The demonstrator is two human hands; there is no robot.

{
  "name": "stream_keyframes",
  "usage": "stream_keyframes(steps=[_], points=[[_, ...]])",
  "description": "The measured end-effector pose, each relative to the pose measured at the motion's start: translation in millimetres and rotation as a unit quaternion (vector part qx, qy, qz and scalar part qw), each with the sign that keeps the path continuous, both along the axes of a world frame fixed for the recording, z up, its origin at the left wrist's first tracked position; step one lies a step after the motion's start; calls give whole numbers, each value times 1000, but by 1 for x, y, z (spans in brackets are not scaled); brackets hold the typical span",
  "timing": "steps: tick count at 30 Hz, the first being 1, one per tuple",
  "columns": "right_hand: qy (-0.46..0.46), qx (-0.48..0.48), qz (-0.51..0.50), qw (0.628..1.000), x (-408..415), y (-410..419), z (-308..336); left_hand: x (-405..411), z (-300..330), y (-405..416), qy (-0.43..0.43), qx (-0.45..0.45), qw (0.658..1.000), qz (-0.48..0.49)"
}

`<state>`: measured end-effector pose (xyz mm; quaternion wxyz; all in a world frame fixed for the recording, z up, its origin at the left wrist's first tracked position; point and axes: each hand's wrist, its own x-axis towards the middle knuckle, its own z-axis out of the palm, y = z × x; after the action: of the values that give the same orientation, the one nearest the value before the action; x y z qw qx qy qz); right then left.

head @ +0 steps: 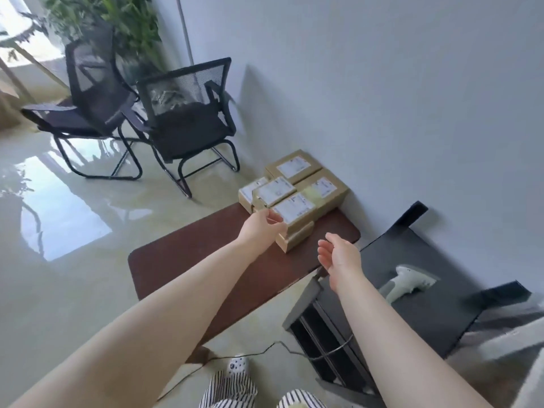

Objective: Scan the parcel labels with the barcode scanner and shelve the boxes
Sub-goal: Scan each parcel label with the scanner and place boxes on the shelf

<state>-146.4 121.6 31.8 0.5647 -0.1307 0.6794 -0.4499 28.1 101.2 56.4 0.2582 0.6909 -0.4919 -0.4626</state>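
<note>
Several cardboard parcels (294,198), each with a white label on top, we find stacked at the far end of a brown bench (188,260), close to the wall. Our left hand (262,228) reaches to the nearest parcel of the stack, fingers curled at its near edge and touching it; whether the grip has closed on the box we cannot tell. Our right hand (338,254) hovers just right of the stack, palm turned inward, fingers relaxed and holding nothing. One white barcode scanner (409,282) lies on its side on top of a black shelf unit (426,313) to the right of the bench, its cable (265,350) trailing across the floor. Two black mesh chairs (188,125) stand beyond, before a green plant (123,19).
</note>
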Motion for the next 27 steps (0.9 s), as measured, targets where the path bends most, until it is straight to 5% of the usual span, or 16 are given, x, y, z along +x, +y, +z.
stream_keyframes(steps=[11,19,27], points=[[7,71,-54,996,-11,-136,-46,-21,-44,-157,-20,48,995,-88],[-10,136,9,991,-21,-215,-118,-52,-99,-234,-192,40,968,-159],[-45,171,-6,984,-29,-266,-189,-87,-155,-302,-270,22,945,-182]])
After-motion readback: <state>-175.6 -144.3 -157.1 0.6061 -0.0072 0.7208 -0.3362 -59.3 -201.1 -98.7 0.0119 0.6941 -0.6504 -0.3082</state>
